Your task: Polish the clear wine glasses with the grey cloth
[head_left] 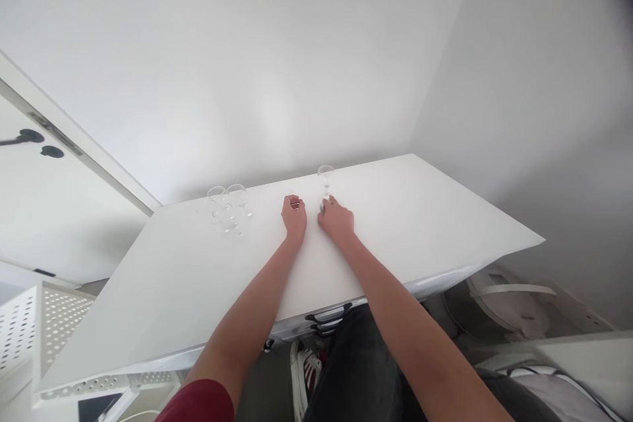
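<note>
Both my hands rest on a white table (405,211) near its far edge. My left hand (294,214) is curled loosely with the fingers bent in; nothing shows inside it. My right hand (336,217) lies just right of it, fingertips at the foot of a clear stemmed glass (326,179) that stands upright by the wall. Whether the fingers pinch the glass's base or only touch it, I cannot tell. Two more clear stemmed glasses (228,208) stand close together to the left of my left hand.
White walls meet in a corner behind the table. A white door with a black handle (30,138) is at the left. A perforated white cart (54,323) stands at the lower left. Drawer handles (329,316) sit under the table's front edge, with clutter on the floor at the right.
</note>
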`<state>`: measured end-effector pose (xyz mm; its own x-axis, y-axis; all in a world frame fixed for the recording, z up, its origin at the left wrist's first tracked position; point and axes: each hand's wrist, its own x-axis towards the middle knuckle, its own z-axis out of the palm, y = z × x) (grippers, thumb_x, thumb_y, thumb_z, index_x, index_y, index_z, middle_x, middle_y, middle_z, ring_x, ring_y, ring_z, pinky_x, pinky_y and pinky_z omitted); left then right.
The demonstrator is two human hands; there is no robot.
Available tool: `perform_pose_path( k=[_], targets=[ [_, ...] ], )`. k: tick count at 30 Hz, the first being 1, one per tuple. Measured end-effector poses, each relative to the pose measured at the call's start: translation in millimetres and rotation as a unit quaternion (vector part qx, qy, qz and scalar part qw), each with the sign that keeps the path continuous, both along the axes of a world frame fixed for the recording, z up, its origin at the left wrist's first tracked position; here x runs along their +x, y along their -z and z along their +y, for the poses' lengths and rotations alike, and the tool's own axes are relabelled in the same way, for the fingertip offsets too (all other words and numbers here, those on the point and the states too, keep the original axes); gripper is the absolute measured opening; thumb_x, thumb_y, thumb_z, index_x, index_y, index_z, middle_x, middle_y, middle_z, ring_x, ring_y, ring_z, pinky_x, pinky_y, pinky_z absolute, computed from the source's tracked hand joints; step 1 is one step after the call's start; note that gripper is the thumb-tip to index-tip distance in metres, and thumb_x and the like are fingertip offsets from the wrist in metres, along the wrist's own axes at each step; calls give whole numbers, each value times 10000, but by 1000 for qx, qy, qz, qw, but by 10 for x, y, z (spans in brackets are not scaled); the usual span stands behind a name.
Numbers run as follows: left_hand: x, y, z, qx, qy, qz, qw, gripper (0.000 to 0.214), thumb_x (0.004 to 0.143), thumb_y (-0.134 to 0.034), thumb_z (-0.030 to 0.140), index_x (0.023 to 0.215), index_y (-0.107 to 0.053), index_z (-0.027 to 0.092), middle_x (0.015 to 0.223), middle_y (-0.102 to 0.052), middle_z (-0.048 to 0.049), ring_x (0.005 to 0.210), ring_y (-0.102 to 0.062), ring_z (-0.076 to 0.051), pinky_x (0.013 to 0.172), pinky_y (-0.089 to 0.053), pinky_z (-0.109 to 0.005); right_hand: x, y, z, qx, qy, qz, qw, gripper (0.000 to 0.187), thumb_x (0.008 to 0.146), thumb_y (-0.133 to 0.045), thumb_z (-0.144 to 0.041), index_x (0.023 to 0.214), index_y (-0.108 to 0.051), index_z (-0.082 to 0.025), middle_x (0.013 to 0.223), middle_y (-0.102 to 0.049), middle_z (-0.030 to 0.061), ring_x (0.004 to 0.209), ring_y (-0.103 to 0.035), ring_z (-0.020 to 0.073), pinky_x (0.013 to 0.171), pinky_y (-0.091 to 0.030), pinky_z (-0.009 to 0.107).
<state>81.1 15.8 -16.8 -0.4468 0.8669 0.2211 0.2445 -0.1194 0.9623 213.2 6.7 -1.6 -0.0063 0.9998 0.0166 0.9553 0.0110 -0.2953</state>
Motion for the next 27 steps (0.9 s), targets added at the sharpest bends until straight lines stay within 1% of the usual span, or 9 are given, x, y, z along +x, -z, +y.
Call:
perform_pose_path(
  k=[2, 5, 7, 9, 11, 15, 19, 24, 27],
  targets=[
    [8, -13, -14, -11, 5, -3, 1000, 143, 840, -577, 129, 938, -572, 234, 1020, -669, -33, 871, -632, -153, 777, -491, -303, 243, -3, 41, -2, 18, -14, 1000, 573, 974, -370, -339, 1533, -443, -238, 1663, -328, 100, 1126, -681, 280, 921, -524, 432],
    [14, -29, -31, -23, 12, -3, 1000, 155, 809, -569, 105, 897, -559, 233, 1001, -648, -25, 853, -609, -152, 729, -466, -288, 643, 16, 79, 12, 51, -31, 998, 576, 973, -354, -324, 1537, -444, -246, 1655, -348, 87, 1187, -654, 294, 962, -511, 445],
    [14, -36, -37, -28, 18, 3, 999, 127, 802, -559, 106, 835, -545, 228, 919, -629, -12, 793, -578, -148, 700, -446, -286, 851, 38, 93, 11, 75, -44, 996, 578, 973, -350, -323, 1538, -445, -250, 1655, -347, 91, 1168, -662, 296, 950, -515, 449],
    [14, -40, -40, -35, 28, 16, 999, 121, 788, -551, 107, 764, -521, 222, 819, -599, 2, 724, -535, -143, 669, -423, -284, 972, 60, 107, 10, 83, -50, 995, 578, 976, -341, -333, 1540, -444, -261, 1657, -343, 90, 1136, -675, 293, 921, -526, 442],
    [14, -42, -40, -39, 33, 26, 998, 129, 773, -551, 109, 720, -507, 217, 763, -581, 8, 689, -508, -141, 647, -405, -284, 1013, 74, 121, 10, 79, -55, 995, 581, 978, -333, -334, 1544, -440, -267, 1659, -340, 87, 1112, -683, 287, 898, -534, 433],
    [16, -35, -32, -31, 35, 32, 998, 124, 762, -552, 115, 702, -520, 219, 739, -579, 9, 676, -501, -146, 634, -397, -288, 996, 74, 152, 7, 72, -71, 995, 590, 977, -321, -313, 1557, -417, -268, 1665, -325, 97, 1061, -696, 270, 866, -539, 425],
    [18, -31, -31, -22, 44, 32, 998, 130, 752, -556, 112, 690, -521, 221, 731, -571, 8, 680, -498, -151, 643, -400, -290, 998, 50, 176, -8, 57, -87, 995, 599, 977, -331, -313, 1571, -392, -265, 1671, -301, 122, 1064, -694, 269, 882, -529, 423],
    [23, -29, -42, -21, 39, 26, 999, 109, 780, -550, 137, 722, -517, 223, 788, -569, -1, 699, -488, -150, 666, -409, -290, 980, 34, 186, -13, 43, -105, 993, 615, 984, -324, -306, 1592, -346, -217, 1675, -258, 184, 1095, -688, 298, 896, -517, 436],
    [23, -17, -39, -15, 26, 3, 1000, 91, 832, -517, 169, 765, -535, 227, 855, -565, -16, 720, -497, -153, 698, -428, -296, 964, 38, 155, -12, 47, -110, 993, 633, 989, -317, -319, 1617, -289, -246, 1692, -202, 186, 1019, -703, 275, 845, -529, 419]
  ],
)
